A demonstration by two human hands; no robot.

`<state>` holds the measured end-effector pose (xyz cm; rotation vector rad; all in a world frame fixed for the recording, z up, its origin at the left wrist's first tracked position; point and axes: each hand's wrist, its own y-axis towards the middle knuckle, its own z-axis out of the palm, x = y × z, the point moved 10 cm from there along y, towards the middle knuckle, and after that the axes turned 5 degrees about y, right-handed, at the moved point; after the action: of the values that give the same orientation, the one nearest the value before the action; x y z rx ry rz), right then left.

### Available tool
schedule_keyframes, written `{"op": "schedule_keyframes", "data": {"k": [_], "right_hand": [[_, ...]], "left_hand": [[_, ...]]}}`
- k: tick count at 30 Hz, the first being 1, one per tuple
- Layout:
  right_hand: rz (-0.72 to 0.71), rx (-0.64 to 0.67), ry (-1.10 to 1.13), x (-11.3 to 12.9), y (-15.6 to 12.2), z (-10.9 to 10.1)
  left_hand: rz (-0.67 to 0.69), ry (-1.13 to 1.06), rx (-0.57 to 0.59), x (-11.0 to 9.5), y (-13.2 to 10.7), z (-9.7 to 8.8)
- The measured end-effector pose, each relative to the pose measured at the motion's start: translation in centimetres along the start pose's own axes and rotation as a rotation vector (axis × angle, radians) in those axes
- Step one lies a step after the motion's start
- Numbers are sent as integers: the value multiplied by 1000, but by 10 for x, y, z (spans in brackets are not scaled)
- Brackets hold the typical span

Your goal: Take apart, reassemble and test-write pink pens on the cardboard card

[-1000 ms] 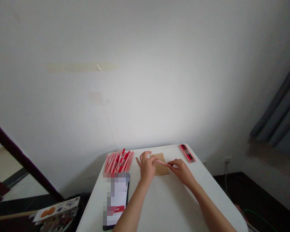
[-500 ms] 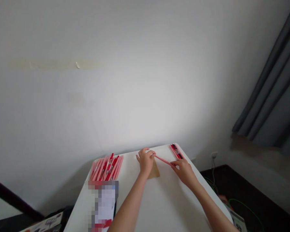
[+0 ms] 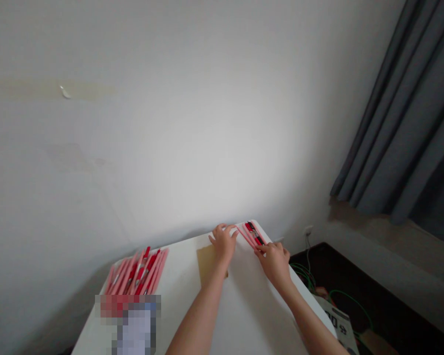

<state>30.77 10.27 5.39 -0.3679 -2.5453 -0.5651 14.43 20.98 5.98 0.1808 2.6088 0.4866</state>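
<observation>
Head view: just right of the frame's centre, low down, the fingers [image 3: 261, 250] of the right hand [image 3: 274, 260] are drawn together on the lower end of a pink pen [image 3: 246, 236]. The upper end of that pen is met by the fingers [image 3: 232, 230] of the left hand [image 3: 223, 242], which are loosely curled; whether they grip the pen or only touch it cannot be told. The pink pen is held low over the far right corner of the white counter [image 3: 244, 305], slanting from upper left to lower right. It is placed just beside a small group of red and black pens [image 3: 255, 232], which is laid at the same slant along the counter's right edge; whether pen and group touch cannot be made out.

The heel of the left hand is set on the right edge of a brown card [image 3: 207, 261], which is laid flat on the counter. Both forearms are stretched up from the bottom edge of the frame.

Further left, well apart from the hands, a fanned row of pink and red pens [image 3: 138, 271] is spread on the counter. Below it, a pixelated patch [image 3: 131, 320] is seen at the bottom edge.

The upper left and middle of the frame are filled by a pale wall [image 3: 151, 123]. A grey curtain [image 3: 399, 123] is hung at the upper right. On the dark floor at the lower right, a green cable [image 3: 303, 271] and a printed box [image 3: 338, 323] are seen.
</observation>
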Motion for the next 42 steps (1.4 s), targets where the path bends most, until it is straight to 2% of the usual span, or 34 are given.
{"op": "schedule_keyframes", "data": {"k": [10,18,25,31,38,42], "right_hand": [[-4,-52,-24,12,6,3],[-51,-121,-72,16,3,0],[-92,-150,-125,21,3,-4],[-113,-191,-123,20,1,-6],[-153,-140,-100,22,0,1],[-138,-174,-160,21,-2,-1]], "left_hand": [[-4,50,67,-10,4,20],[10,49,58,-14,6,23],[30,73,125,-18,5,29],[48,45,111,-22,4,27],[41,31,104,-20,2,27],[52,30,88,-20,2,26]]}}
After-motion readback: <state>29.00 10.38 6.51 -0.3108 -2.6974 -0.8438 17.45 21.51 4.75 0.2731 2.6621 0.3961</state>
